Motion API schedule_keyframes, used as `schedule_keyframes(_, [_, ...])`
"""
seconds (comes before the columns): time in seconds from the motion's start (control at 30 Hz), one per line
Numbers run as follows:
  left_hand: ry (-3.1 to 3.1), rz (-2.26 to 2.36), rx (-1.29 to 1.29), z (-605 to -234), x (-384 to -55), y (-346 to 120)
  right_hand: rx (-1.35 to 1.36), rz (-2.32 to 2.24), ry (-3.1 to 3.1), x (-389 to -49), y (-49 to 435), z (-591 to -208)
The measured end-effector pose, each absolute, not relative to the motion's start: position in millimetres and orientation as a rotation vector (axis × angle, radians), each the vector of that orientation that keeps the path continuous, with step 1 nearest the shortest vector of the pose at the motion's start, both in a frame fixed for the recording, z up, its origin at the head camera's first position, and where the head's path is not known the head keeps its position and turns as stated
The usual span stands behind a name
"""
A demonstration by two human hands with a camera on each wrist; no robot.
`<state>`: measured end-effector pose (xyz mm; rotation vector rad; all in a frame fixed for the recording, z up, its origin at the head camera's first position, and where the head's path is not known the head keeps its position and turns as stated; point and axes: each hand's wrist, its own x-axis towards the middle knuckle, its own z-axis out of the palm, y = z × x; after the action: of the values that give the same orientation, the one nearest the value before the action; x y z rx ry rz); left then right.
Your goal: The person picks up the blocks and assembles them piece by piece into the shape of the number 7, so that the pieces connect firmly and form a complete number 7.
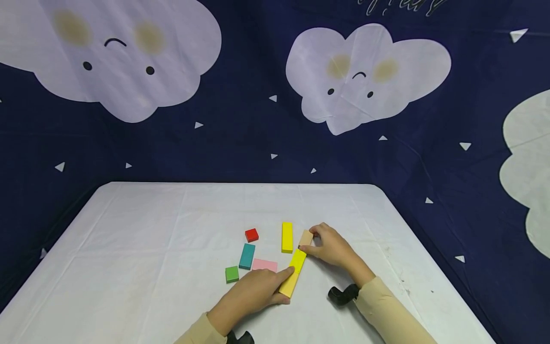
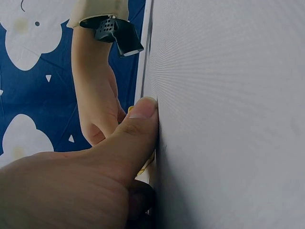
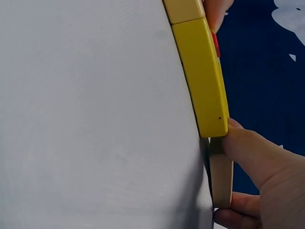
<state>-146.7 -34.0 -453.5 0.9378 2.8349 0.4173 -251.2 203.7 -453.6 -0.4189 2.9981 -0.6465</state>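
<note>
In the head view, two yellow blocks lie end to end in a slanted row, the nearer yellow block (image 1: 289,286) and the farther yellow block (image 1: 299,258). My left hand (image 1: 255,289) grips the nearer one, index finger across it and thumb at its near end. With thumb and fingers, my right hand (image 1: 333,246) pinches a plain wooden block (image 1: 306,237) at the far end of the row. The right wrist view shows this wooden block (image 3: 221,179) close to the yellow block's end (image 3: 202,81). My left thumb (image 2: 138,124) hides most of the blocks in the left wrist view.
Left of the row lie a pink block (image 1: 265,264), a teal block (image 1: 247,256), a green cube (image 1: 232,274) and a red block (image 1: 251,234). Another yellow block (image 1: 287,237) lies beyond. The white table (image 1: 129,248) ends at a dark blue cloud-print curtain (image 1: 245,143).
</note>
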Motion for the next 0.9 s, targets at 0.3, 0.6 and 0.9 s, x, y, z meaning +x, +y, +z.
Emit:
schedule_keyframes(0.3, [2.815, 0.407, 0.905, -452.3, -147.3, -33.1, -0.461, -0.665, 2.96, -247.0, 206.7, -454.2])
schedule_keyframes(0.6, [2.814, 0.417, 0.907, -452.7, -147.4, -33.3, -0.506, -0.74, 2.911, -245.4, 208.4, -457.3])
schedule_keyframes(0.9, [2.807, 0.427, 0.898, -453.3, -147.8, -33.1, -0.488, -0.77, 2.926, -243.9, 209.1, -458.6])
